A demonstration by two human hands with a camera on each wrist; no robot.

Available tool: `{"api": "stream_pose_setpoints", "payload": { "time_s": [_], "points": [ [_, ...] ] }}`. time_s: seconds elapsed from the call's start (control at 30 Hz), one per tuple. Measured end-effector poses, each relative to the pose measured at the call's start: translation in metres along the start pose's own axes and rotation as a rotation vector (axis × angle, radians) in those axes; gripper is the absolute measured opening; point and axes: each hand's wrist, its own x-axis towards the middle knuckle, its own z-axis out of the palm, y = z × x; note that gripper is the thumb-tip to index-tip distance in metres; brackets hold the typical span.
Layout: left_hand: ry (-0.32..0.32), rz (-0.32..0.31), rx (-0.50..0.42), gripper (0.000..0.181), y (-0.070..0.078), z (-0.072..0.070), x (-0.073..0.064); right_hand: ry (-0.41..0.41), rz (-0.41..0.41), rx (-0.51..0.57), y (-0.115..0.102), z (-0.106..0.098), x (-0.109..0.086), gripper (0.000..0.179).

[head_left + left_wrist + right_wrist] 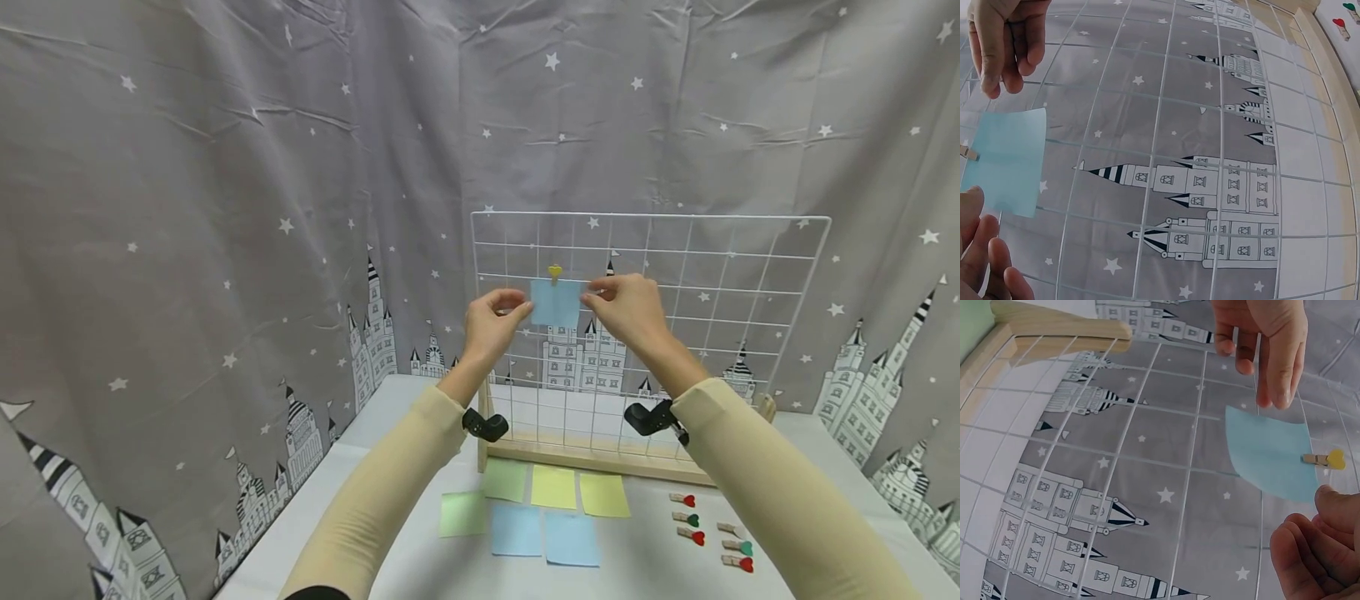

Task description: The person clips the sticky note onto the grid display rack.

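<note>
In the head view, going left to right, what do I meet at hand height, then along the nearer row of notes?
Hand height: left hand → hanging blue note → right hand. Nearer row on the table: pale green note, left blue note, right blue note.

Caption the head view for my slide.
Left hand and right hand flank a blue note clipped to a white grid.

Six sticky notes (553, 487) and six clothespins (692, 533) are lying on the table (637, 571); one more note (555, 307) and one more clothespin (555, 272) are hanging on one grid (651, 215).
</note>
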Motion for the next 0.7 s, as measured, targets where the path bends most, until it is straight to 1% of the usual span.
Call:
{"api": "stream_pose_setpoints", "payload": {
  "time_s": [0.17,0.4,0.57,0.7],
  "points": [
    [-0.006,-0.011,0.012,0.024,-0.005,-0.002,-0.004,-0.012,0.014,0.02,0.006,0.001,-0.004,0.034],
    [-0.015,-0.041,0.018,0.024,-0.013,-0.004,-0.007,-0.03,0.011,0.005,0.014,0.004,-0.011,0.033],
    [-0.024,-0.031,0.042,0.024,-0.017,-0.005,-0.01,-0.027,0.022,0.013,0.02,0.005,-0.015,0.034],
    [-0.029,-0.013,0.054,0.026,-0.021,-0.005,-0.012,-0.041,0.043,0.016,0.024,0.006,-0.017,0.036]
  ]
}}
